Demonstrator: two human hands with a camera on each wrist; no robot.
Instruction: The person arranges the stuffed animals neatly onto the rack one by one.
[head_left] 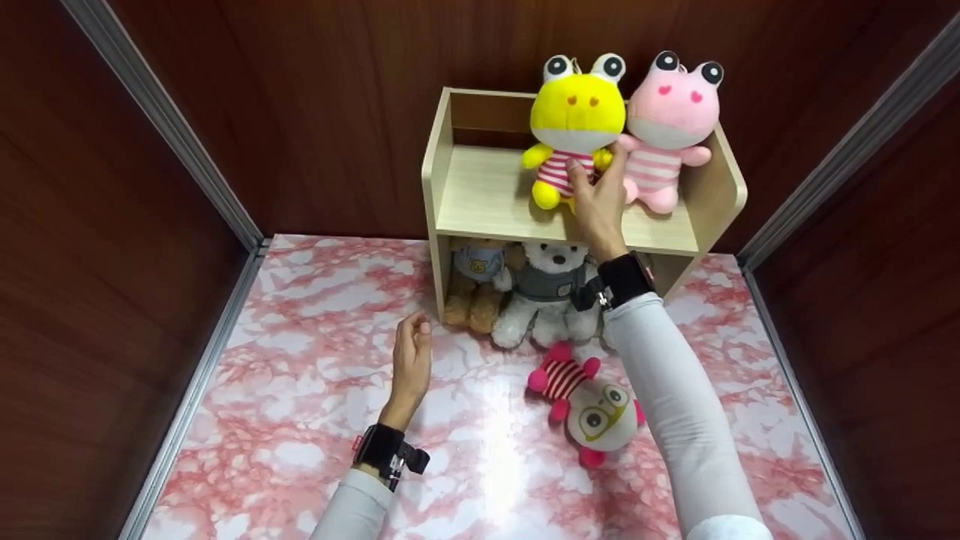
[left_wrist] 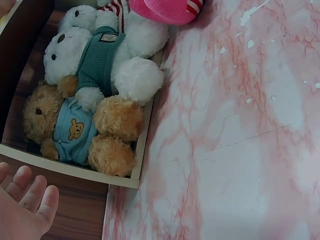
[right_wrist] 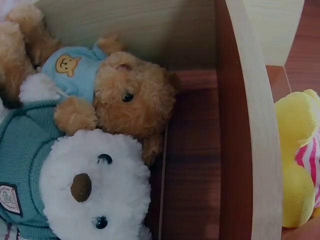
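My right hand point(head_left: 601, 202) grips a yellow frog plush point(head_left: 577, 105) by its striped body, thumb across the front. The toy is upright at the upper board of a small wooden shelf point(head_left: 484, 187). Right beside it sits a pink frog plush point(head_left: 673, 112) in a pale striped top. Only the yellow toy's lower part point(right_wrist: 295, 165) shows at the edge of the right wrist view. Lower down, left of the shelf, my left hand point(head_left: 412, 356) hangs with loosely bent fingers and holds nothing. The left wrist view has its fingers near the shelf's side panel point(left_wrist: 75, 170).
Below the board sit a brown teddy bear point(left_wrist: 42, 112) in blue and a white plush point(right_wrist: 95, 185) in a green sweater, with another white plush point(left_wrist: 80, 19) beside them. A pink-limbed plush with glasses point(head_left: 600, 412) lies on the marbled surface point(head_left: 315, 390). Dark wooden walls point(head_left: 337, 112) enclose the space.
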